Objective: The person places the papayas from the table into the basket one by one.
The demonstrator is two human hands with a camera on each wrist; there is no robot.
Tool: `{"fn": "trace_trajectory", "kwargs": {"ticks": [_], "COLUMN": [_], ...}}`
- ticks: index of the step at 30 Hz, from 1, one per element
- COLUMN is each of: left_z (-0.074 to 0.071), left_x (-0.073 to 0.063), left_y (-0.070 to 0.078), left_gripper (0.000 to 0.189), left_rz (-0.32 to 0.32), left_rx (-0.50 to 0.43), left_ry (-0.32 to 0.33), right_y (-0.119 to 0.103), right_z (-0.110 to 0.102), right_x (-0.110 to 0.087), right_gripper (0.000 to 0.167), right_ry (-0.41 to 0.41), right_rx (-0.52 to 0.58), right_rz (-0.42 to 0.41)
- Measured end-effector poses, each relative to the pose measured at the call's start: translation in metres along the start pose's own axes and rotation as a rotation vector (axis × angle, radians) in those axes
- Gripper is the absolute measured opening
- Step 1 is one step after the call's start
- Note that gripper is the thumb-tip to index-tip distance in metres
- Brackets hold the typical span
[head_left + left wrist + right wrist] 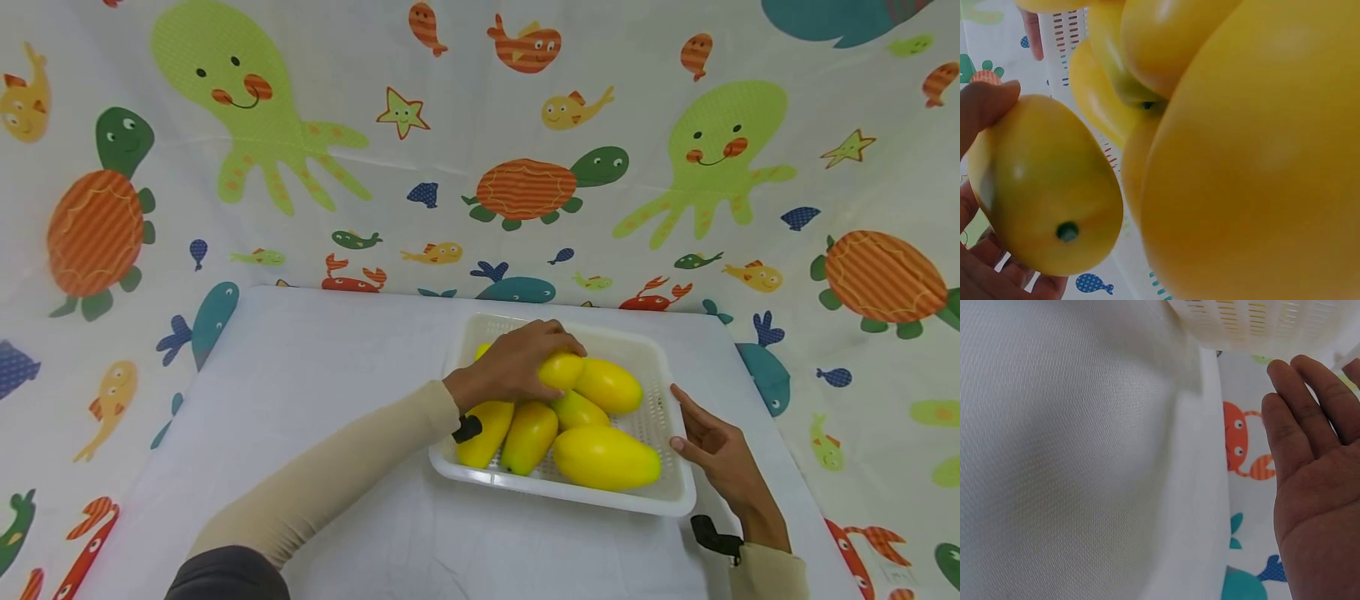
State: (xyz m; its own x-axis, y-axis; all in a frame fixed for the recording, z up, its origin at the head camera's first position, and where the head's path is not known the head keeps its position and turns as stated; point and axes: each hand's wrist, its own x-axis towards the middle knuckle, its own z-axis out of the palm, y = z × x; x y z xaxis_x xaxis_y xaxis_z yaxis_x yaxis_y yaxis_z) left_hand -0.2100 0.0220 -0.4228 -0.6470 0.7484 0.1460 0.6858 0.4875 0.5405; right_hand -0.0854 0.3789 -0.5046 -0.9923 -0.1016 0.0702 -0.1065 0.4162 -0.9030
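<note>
My left hand [517, 367] reaches over the white plastic basket [570, 497], gripping a yellow mango [561, 371] with thumb and curled fingers. Up close in the left wrist view, this mango [1047, 181] shows a dark stem end, and the thumb lies across its upper side. Several other mangoes lie in the basket, among them a large one [607, 458] at the front and another [611, 386] at the right. Beside the basket's right rim is my right hand [716, 450], its fingertips at the edge. In the right wrist view its fingers [1297, 406] look fairly straight, near the slotted basket wall.
A white cloth [352, 367] covers the table under the basket. Behind and at both sides hangs a white curtain [457, 150] printed with sea animals. Dark wrist straps show at the left wrist and the right wrist [716, 537].
</note>
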Motion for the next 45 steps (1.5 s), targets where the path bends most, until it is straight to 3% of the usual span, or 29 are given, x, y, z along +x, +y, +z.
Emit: {"fn": "trace_trajectory", "kwargs": {"ticks": [10,26,39,45], "left_z": [0.013,0.021,0.009,-0.004], "left_x": [-0.002,0.000,-0.019,-0.025], "left_y": [-0.003,-0.008,-0.007,-0.001], "left_gripper": [0.060,0.066,0.075,0.074], "left_rz": [-0.018,-0.011,-0.042,-0.027], "left_rx": [-0.021,-0.002,0.045,0.070], "left_ry": [-0.030,-0.074,-0.014,0.033], "right_y": [0.001,0.000,-0.006,-0.012], "right_z": [0.000,-0.001,-0.006,-0.007], "right_x": [0.001,0.005,0.007,0.008], "right_gripper": [0.076,0.076,0.076,0.076], "right_ry": [0.002,-0.007,-0.028,-0.015], "right_rx": [-0.013,0.014,-0.046,-0.168], "right_rz": [0.017,0.018,0.003,0.044]}}
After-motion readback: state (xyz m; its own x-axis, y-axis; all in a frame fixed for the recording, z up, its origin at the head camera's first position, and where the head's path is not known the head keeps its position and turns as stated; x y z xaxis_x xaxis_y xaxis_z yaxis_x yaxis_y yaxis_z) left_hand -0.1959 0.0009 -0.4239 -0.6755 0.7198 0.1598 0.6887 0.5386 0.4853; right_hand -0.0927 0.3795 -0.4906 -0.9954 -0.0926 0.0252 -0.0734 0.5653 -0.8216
